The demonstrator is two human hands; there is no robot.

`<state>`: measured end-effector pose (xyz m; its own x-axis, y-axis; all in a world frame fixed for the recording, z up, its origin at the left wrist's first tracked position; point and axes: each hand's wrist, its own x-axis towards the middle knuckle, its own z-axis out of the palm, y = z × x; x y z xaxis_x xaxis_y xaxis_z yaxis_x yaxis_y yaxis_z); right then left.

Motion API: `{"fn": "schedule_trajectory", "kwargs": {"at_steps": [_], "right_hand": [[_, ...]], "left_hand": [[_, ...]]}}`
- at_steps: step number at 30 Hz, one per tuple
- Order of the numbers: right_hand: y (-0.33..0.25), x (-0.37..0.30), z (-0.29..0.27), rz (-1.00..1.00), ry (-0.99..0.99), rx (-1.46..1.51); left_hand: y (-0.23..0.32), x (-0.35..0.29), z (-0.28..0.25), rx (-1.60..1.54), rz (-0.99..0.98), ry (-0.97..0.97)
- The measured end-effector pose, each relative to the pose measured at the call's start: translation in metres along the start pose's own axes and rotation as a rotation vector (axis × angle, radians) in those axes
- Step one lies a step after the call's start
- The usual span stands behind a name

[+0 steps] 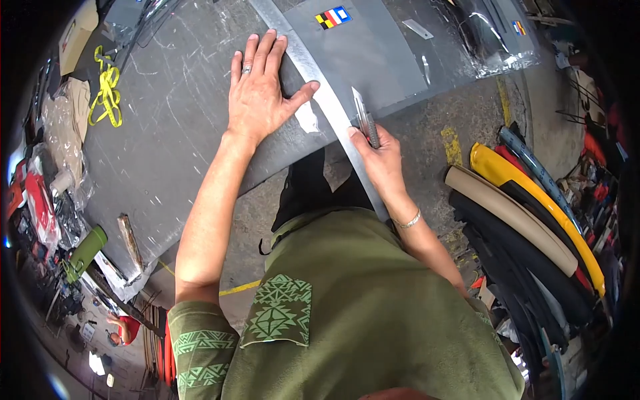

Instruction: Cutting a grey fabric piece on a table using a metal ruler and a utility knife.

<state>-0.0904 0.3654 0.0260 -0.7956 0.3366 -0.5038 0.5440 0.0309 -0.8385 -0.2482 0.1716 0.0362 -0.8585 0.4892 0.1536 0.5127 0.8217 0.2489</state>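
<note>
A long metal straightedge runs diagonally over the grey table and past its front edge toward my waist. My left hand lies flat with fingers stretched just left of it, the thumb reaching onto the metal. At the table's front edge, my right hand is closed around a utility knife, its bare blade pointing up and away from me. The right thumb also rests at the straightedge's edge. Right of the straightedge lies a smooth grey sheet bearing a small colourful sticker.
A bundled yellow strap lies on the table's left side. Large rolls of material, one tan and one yellow, stand at right. Clear plastic and a green roll are at left. Another person is far off, lower left.
</note>
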Motion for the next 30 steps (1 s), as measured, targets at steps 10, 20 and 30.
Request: {"fn": "schedule_trajectory", "kwargs": {"at_steps": [10,20,30], "right_hand": [[0.006,0.005,0.002,-0.022,-0.071,0.164],[0.013,0.011,0.005,-0.090,-0.045,0.147],[0.018,0.012,0.006,-0.100,-0.034,0.142]], "left_hand": [[-0.005,-0.001,0.007,0.040,-0.004,-0.025],[-0.007,0.001,0.010,0.024,-0.015,-0.031],[-0.008,-0.001,0.010,0.028,-0.023,-0.036]]}}
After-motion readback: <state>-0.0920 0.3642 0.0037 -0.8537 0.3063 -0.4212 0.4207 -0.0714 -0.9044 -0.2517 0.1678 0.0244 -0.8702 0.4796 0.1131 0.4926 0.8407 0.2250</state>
